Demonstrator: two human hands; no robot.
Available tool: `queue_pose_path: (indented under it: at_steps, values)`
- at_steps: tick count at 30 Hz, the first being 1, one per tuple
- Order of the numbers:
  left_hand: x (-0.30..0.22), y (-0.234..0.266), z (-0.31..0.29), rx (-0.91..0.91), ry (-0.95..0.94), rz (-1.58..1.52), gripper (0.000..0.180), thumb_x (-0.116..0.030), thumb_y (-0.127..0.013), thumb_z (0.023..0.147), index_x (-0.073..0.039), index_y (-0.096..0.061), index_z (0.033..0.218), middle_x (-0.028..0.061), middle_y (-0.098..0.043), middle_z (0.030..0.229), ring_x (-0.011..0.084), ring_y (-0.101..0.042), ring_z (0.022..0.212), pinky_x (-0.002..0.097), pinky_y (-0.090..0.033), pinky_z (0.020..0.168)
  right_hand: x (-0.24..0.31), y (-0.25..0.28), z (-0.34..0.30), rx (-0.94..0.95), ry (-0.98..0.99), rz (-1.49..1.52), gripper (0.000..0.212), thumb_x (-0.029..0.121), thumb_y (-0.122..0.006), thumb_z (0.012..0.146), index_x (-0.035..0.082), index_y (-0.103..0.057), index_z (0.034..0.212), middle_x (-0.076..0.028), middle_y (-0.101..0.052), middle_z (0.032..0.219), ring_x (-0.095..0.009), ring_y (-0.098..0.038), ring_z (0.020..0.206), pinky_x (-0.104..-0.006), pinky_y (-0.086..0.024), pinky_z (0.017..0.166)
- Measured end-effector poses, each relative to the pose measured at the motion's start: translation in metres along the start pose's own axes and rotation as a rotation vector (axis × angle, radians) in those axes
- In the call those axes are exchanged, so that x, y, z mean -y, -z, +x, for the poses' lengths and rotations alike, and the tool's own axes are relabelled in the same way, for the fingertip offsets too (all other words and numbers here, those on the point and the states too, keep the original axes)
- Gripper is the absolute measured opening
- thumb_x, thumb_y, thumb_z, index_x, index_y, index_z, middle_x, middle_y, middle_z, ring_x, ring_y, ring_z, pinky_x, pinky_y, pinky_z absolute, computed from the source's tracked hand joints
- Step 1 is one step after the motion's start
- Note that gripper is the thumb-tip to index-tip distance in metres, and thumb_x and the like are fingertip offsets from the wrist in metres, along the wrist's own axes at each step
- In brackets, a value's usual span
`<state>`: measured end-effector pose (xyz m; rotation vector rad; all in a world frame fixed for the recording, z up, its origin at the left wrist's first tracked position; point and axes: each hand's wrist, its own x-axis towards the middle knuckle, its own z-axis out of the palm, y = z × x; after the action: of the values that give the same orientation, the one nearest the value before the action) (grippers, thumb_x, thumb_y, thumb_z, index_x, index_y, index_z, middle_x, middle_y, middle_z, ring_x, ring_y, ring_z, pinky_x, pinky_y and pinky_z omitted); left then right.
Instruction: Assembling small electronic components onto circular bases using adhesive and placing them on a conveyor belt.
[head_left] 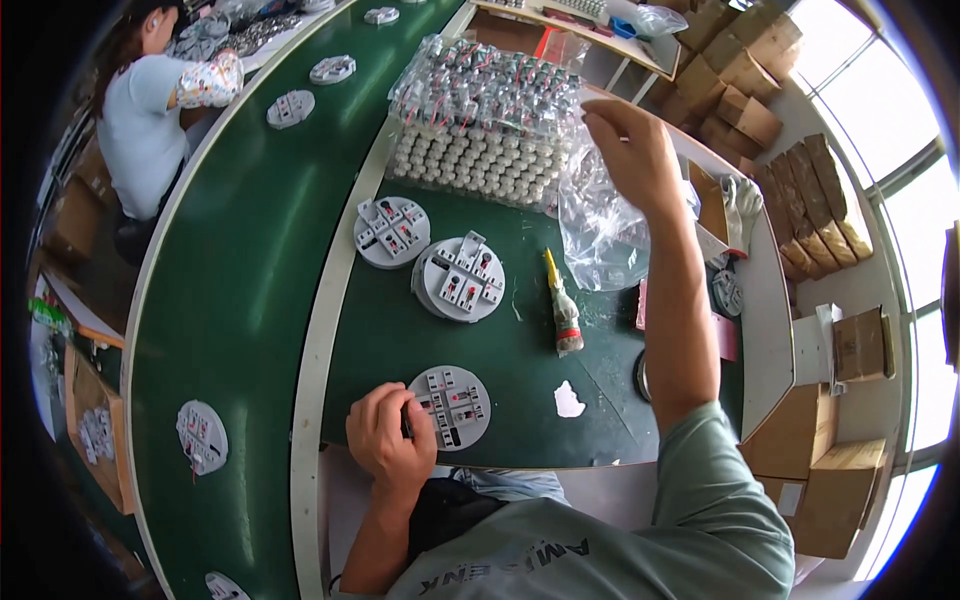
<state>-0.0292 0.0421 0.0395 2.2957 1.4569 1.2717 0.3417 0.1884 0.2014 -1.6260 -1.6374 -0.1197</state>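
Observation:
My left hand [391, 437] rests at the table's near edge with its fingers curled in, touching the left side of a round white disc [462, 408] fitted with small blocks and red and black parts. Whatever those fingers hold is hidden. Stretched far forward, my right hand [632, 155] is beside the right end of a stack of clear plastic trays [480, 165] full of small whitish and silvery parts. Its fingers are bent, apart from the thumb, and nothing shows between them. Farther in lie another such disc [393, 232] and a small pile of discs [460, 278].
A yellow-tipped glue bottle [563, 310] lies mid-table near a white scrap [569, 400]. Crumpled clear plastic [605, 235] lies under my right arm. Left of the table runs a green conveyor belt [240, 300] carrying several discs. Across it sits another person [150, 120]. Cardboard boxes [815, 480] stand at right.

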Motion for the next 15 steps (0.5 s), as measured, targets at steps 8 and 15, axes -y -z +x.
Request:
queue_pose_path:
  at_steps: [8, 15]
  values:
    - [-0.002, 0.007, 0.006, 0.041, 0.043, -0.015, 0.01, -0.005, -0.068, 0.09, -0.005, -0.067, 0.099, 0.0112, -0.072, 0.106, 0.0348, -0.067, 0.093, 0.0455, -0.051, 0.081, -0.083, -0.03, 0.114, 0.192, -0.057, -0.207, 0.041, 0.032, -0.075, 0.094, -0.001, -0.075, 0.12, -0.017, -0.079, 0.105, -0.028, -0.075, 0.097, -0.0386, -0.057, 0.091]
    - [-0.004, 0.01, 0.009, 0.062, 0.065, -0.017, 0.011, -0.004, -0.067, 0.089, -0.005, -0.067, 0.1, 0.0118, -0.072, 0.105, 0.0349, -0.067, 0.092, 0.0455, -0.051, 0.081, -0.082, -0.048, 0.121, 0.28, -0.012, -0.144, 0.042, 0.034, -0.079, 0.091, 0.0, -0.075, 0.115, -0.014, -0.077, 0.103, -0.026, -0.073, 0.096, -0.0387, -0.057, 0.09]
